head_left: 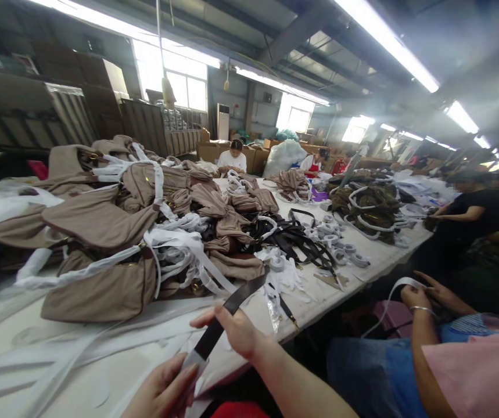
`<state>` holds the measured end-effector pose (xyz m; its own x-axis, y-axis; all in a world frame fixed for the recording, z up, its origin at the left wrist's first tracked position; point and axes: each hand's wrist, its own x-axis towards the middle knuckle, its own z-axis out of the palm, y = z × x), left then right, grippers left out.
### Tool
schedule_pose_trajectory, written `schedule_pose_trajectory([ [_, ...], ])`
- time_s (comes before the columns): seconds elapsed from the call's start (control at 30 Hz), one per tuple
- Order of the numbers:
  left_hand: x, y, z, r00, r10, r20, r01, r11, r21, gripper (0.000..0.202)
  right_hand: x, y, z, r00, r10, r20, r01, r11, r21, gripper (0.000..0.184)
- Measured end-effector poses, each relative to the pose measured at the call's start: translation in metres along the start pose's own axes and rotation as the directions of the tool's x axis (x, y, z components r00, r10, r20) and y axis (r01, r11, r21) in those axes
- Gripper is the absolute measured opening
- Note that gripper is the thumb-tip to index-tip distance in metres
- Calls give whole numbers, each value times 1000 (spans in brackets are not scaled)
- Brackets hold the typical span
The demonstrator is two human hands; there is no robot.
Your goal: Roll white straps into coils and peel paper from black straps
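A long black strap (232,310) runs from my lap up onto the white table (354,276). My left hand (164,390) pinches its lower end at the bottom of the view. My right hand (234,330) lies over the strap further up, with the fingers curled around it. Just beyond lie tan bags (101,223) wrapped in white paper strips (188,252), and a heap of black straps (293,238).
A co-worker in pink and blue sits at my right, hands (423,296) on a white strip. Other people work at the far end and right side. Rolls of white tape (340,244) and olive bags (369,203) lie further along the table. Cartons stand at the back.
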<state>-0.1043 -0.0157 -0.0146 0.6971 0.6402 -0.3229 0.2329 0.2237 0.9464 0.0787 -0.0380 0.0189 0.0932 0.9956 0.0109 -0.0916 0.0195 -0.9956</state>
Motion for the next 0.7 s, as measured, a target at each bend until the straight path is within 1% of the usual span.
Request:
schedule_pose_trajectory([
  [0.03, 0, 2, 1, 1000, 12, -16, -12, 1000, -12, 65, -3, 4, 7, 997, 8, 74, -4, 999, -48, 79],
  [0.07, 0, 4, 2, 1000, 20, -21, -20, 1000, -16, 63, -7, 7, 14, 992, 19, 121, -11, 997, -73, 77],
  [0.13, -4, 6, 2, 1000, 28, 3, -28, 999, -18, 59, -14, 11, 19, 989, 39, 141, -29, 997, -72, 68],
  [0.17, -6, 5, 1, 999, 32, 26, -32, 999, -22, 56, -16, 12, 16, 994, 46, 101, -41, 998, -49, 63],
  [0.23, -11, 5, -1, 998, 36, 58, -33, 998, -44, 54, -15, 9, 2, 998, 58, 2, -58, 998, 13, 55],
  [0.27, -13, 5, -2, 997, 32, 64, -28, 998, -56, 55, -12, 8, -7, 990, 74, -119, -68, 996, 59, 53],
  [0.3, -14, 5, -2, 998, 26, 58, -23, 998, -64, 58, -8, 7, -14, 989, 76, -128, -67, 995, 71, 55],
  [0.33, -15, 7, -2, 999, 20, 48, -16, 997, -70, 60, -5, 7, -18, 990, 79, -114, -72, 996, 60, 57],
  [0.37, -15, 9, -1, 999, 13, 40, -10, 997, -74, 62, -3, 7, -19, 994, 71, -81, -71, 997, 7, 59],
  [0.47, -12, 17, 1, 997, 59, 47, -55, 996, -75, 63, -9, 10, -6, 992, 60, 108, -40, 983, -177, 62],
  [0.53, -10, 21, 2, 992, 115, 61, -109, 990, -88, 64, -15, 11, 3, 975, 93, 200, -52, 978, -203, 62],
  [0.57, -10, 21, 3, 989, 135, 62, -128, 986, -106, 63, -15, 10, 5, 974, 103, 199, -69, 982, -174, 61],
  [0.6, -11, 20, 3, 987, 147, 58, -139, 982, -126, 61, -13, 9, 3, 982, 104, 157, -85, 989, -120, 60],
  [0.63, -12, 18, 3, 987, 153, 48, -145, 979, -145, 57, -9, 8, 0, 991, 98, 88, -93, 994, -53, 58],
  [0.7, -13, 15, 2, 988, 154, 29, -147, 975, -167, 53, 2, 6, -10, 994, 81, -80, -75, 995, 65, 54],
])
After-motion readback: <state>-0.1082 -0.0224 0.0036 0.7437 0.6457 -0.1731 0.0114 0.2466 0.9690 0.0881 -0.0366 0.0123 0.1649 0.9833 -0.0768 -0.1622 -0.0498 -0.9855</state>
